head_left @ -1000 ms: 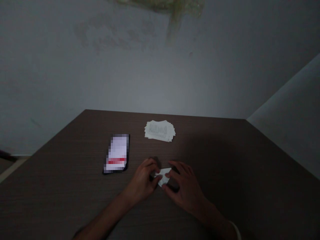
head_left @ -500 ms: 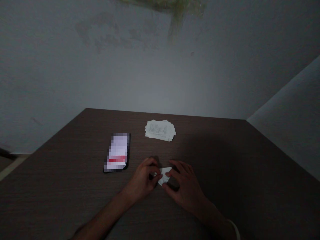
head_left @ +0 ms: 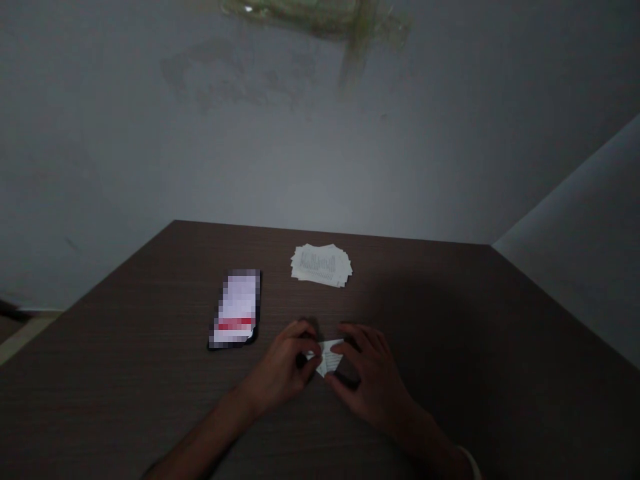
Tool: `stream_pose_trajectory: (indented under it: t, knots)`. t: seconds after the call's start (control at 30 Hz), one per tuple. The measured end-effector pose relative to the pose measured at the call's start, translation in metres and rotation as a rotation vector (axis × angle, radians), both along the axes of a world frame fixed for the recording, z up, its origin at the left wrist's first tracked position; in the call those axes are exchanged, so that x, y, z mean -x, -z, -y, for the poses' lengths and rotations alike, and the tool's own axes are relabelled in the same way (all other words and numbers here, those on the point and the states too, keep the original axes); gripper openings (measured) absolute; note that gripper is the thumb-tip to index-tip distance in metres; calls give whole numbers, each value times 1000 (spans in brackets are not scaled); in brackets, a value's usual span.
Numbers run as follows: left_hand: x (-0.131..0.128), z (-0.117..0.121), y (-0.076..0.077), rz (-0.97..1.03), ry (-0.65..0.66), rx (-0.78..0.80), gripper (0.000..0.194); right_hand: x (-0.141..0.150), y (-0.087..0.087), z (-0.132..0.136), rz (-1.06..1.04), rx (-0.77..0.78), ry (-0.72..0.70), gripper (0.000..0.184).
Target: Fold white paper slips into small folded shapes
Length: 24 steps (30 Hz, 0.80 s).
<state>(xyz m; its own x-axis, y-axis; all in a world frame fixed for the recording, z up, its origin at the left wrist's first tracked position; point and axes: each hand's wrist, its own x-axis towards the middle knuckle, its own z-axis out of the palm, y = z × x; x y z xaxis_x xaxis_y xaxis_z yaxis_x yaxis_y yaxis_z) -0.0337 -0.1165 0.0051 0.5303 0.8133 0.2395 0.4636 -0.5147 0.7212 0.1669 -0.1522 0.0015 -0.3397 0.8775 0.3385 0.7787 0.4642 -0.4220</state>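
Observation:
A small folded piece of paper point(head_left: 332, 361) with printed lines lies on the dark table between my hands. My left hand point(head_left: 290, 360) pinches its left side between thumb and index finger. From the right, the thumb and fingertips of my right hand point(head_left: 373, 373) rest on the paper's right and lower edges, curved around it. Parts of the paper are hidden under the fingers of both hands.
A stack of printed paper slips point(head_left: 321, 265) lies farther back on the brown wooden table point(head_left: 125, 347). To the left of my hands lies a phone point(head_left: 235, 310) with its lit screen blurred. Behind the table stands a grey wall point(head_left: 320, 167) with stains.
My left thumb and index finger have shifted slightly on the paper, and more of its printed surface shows. The right hand holds nearly the same pose. The whole view has tilted up a little.

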Motion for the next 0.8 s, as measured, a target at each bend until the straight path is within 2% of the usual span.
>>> stream_pose_trajectory:
  t: [0.17,0.4,0.8]
  knots:
    - [1,-1,3,11,5,-10,13,-1,0,-3,18,9,-123,22]
    - [-1,0,-2,19,6,-18,13,-2,-3,-5,21,43,-132,27]
    - [1,0,0,18,17,-31,11,-3,-6,-7,6,103,-128,23]
